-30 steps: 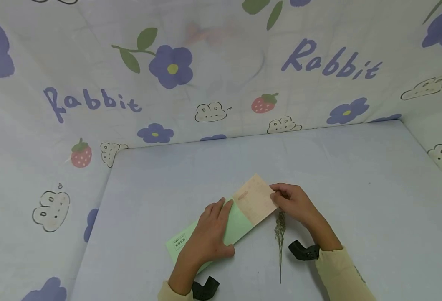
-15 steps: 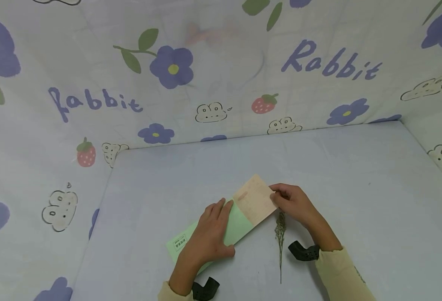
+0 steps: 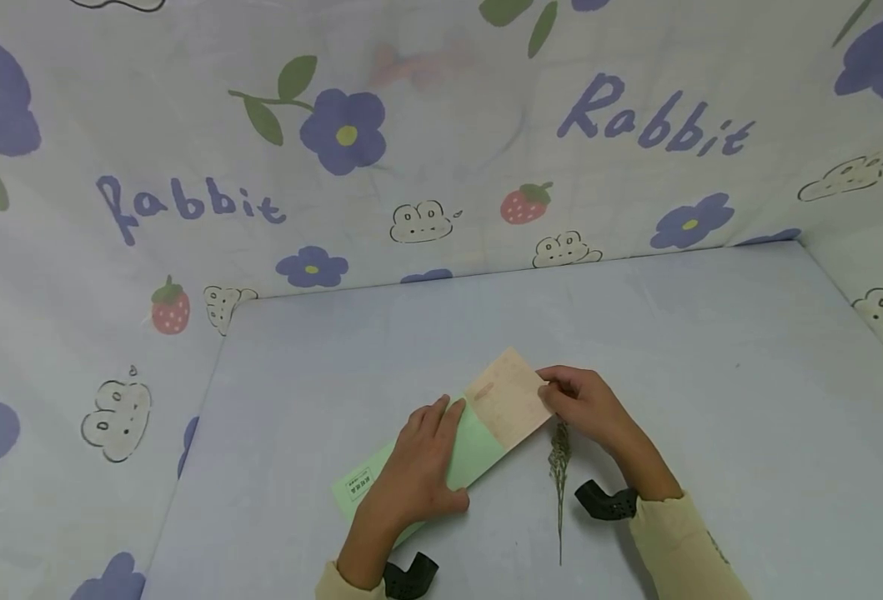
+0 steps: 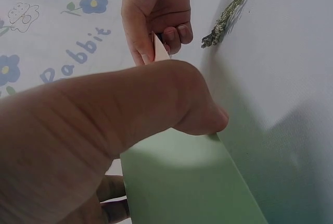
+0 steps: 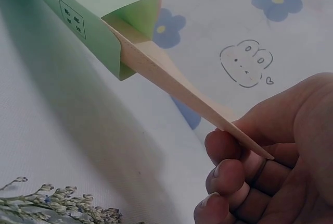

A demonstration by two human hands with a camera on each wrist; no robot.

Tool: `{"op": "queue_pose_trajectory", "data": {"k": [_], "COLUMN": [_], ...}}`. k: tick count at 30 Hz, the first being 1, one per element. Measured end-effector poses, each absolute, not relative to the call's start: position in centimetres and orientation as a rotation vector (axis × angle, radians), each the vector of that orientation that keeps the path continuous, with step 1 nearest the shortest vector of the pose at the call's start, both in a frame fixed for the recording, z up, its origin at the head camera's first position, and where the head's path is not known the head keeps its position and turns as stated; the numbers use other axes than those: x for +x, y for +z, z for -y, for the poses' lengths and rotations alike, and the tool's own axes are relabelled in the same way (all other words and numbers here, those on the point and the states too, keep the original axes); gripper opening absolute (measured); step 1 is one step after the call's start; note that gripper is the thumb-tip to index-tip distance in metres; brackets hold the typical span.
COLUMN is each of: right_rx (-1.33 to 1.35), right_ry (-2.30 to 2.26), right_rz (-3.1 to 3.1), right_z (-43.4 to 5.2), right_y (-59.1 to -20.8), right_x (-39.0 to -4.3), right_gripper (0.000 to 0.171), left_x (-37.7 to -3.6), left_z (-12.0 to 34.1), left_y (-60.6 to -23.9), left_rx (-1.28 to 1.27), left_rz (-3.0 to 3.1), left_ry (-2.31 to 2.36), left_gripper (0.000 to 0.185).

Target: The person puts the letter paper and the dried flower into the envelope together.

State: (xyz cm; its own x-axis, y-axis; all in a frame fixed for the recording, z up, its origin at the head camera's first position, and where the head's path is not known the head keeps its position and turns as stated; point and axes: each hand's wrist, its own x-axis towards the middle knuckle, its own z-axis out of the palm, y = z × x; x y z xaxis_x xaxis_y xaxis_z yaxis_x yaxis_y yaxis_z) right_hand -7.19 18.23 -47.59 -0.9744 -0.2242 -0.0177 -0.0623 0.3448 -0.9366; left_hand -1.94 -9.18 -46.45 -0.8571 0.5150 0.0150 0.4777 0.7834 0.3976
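Unmoved since earlier frames: left hand (image 3: 418, 467) flat on green envelope (image 3: 411, 475), steadying it, right hand (image 3: 587, 404) pinching half-drawn beige card (image 3: 507, 398), dried sprig (image 3: 559, 475) just right.

We note a pale green envelope (image 3: 411, 467) with a small printed label, and a peach-tan card (image 3: 509, 398) bearing a faint pink mark. The dried sprig (image 3: 559, 467) is grey-green; the cloth (image 3: 186, 167) is white with purple flowers, red strawberries and purple "Rabbit" lettering.
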Motion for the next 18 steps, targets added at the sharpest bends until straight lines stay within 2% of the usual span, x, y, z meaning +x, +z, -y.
{"op": "queue_pose_trajectory", "data": {"k": [18], "right_rx": [-0.29], "right_ry": [-1.706], "right_rz": [-2.457], "right_z": [-17.99], "right_y": [-47.71], "right_x": [-7.45], "right_gripper": [0.034], "left_x": [-2.59], "left_z": [9.44], "left_y": [-46.4], "left_rx": [0.808], "left_rz": [-2.859], "left_ry": [0.619], "left_gripper": [0.1]}}
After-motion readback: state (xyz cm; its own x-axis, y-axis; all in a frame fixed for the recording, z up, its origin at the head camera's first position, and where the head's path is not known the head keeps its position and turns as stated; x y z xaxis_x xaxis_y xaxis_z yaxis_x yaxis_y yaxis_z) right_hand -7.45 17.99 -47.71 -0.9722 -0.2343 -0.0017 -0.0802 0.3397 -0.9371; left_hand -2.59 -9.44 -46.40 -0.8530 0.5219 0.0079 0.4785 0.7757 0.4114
